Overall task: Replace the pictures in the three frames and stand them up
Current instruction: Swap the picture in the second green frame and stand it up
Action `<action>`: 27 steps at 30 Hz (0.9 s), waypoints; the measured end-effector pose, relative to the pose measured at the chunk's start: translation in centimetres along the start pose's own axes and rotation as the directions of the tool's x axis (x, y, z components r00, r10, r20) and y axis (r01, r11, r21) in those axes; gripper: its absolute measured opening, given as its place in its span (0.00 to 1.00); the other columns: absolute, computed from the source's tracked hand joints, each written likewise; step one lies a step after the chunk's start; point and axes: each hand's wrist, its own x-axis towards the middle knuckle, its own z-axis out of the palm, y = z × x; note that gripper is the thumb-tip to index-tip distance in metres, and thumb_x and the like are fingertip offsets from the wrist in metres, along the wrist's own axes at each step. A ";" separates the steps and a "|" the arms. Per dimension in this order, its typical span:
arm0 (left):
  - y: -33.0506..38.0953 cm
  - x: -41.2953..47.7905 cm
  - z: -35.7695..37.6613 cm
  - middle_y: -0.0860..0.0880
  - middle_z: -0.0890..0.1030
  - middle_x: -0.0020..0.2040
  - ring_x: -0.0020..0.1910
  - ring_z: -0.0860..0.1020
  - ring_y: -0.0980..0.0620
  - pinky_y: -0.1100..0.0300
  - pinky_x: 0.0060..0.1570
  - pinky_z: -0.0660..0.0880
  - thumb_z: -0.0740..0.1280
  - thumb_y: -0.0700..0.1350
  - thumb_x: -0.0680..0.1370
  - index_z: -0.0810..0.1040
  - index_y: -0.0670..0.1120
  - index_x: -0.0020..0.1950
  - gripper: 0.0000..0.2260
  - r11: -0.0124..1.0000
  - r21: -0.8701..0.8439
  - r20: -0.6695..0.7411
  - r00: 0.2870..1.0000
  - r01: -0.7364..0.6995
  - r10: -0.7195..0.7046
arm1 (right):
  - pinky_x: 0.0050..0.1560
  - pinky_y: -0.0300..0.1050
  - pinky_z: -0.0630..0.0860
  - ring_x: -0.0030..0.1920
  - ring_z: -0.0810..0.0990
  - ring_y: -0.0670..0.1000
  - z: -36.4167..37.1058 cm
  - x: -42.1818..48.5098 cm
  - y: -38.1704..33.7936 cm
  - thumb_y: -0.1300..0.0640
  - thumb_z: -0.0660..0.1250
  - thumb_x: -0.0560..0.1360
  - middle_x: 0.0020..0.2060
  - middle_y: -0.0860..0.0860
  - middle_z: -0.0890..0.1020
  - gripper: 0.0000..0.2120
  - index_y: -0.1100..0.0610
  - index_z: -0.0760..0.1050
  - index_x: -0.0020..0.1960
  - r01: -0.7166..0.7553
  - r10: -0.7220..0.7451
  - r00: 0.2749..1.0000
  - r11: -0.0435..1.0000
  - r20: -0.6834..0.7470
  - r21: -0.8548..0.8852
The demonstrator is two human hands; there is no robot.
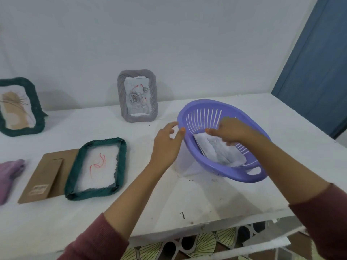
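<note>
Both hands at the purple basket (221, 171), right side of the white table (169, 199). Basket is tilted, near rim up, resting on a translucent tub under it (181, 166).

L hand (166, 145): fingers curled loosely at the basket's left rim, thumb tip touching the rim. Can't tell if it really grips the rim or just steadies it.

R hand (230, 131): inside the basket, fingers bent down onto the white pictures (217, 151) lying in the bottom. Blurred, so can't tell if it pinches a sheet or only touches. Hands are close together, basket rim between them.

Frames:
- grey frame (137, 96) upright at the back near the wall, pic w/ red marks and grey roses in it.
- green frame (17, 106) upright far left, partly cut off by the view edge, beige/brown pic inside.
- 2nd green frame (96, 168) flat on the table, centre-left, white sheet w/ red lines inside.
- brown backing board (45, 177) flat, touching that frame's left edge, stand flap and label facing up.

Other: pink cloth (10, 175) at the left edge, beside the board. Blue curtain (317, 59) top right behind the table corner. Patterned floor (206, 241) visible under the near table edge. Both sleeves dark red.
</note>
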 end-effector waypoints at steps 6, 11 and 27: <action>0.5 0.4 0.7 0.45 0.72 0.66 0.57 0.76 0.45 0.48 0.60 0.74 0.66 0.46 0.76 0.66 0.50 0.71 0.23 0.999 -0.027 0.152 0.988 0.021 -0.016 | 0.55 0.49 0.74 0.57 0.77 0.59 1.8 1.5 2.6 0.49 0.72 0.69 0.60 0.58 0.76 0.28 0.62 0.69 0.63 -0.194 0.240 0.962 0.938 0.132 -0.289; 0.6 0.3 0.8 0.46 0.71 0.67 0.54 0.78 0.47 0.55 0.52 0.79 0.64 0.45 0.77 0.65 0.48 0.72 0.23 0.997 -0.065 0.174 0.984 0.043 -0.031 | 0.41 0.48 0.75 0.46 0.79 0.57 1.7 1.6 2.9 0.57 0.71 0.70 0.46 0.58 0.77 0.17 0.61 0.70 0.55 -0.200 0.232 0.969 0.936 0.080 -0.291; 1.3 0.1 0.7 0.44 0.72 0.67 0.63 0.73 0.43 0.46 0.63 0.72 0.64 0.46 0.77 0.65 0.47 0.72 0.23 0.999 -0.012 0.174 0.984 0.045 -0.042 | 0.26 0.41 0.70 0.28 0.73 0.52 1.6 2.1 3.7 0.63 0.71 0.71 0.30 0.55 0.72 0.15 0.61 0.64 0.48 -0.229 0.236 0.972 0.954 0.012 -0.194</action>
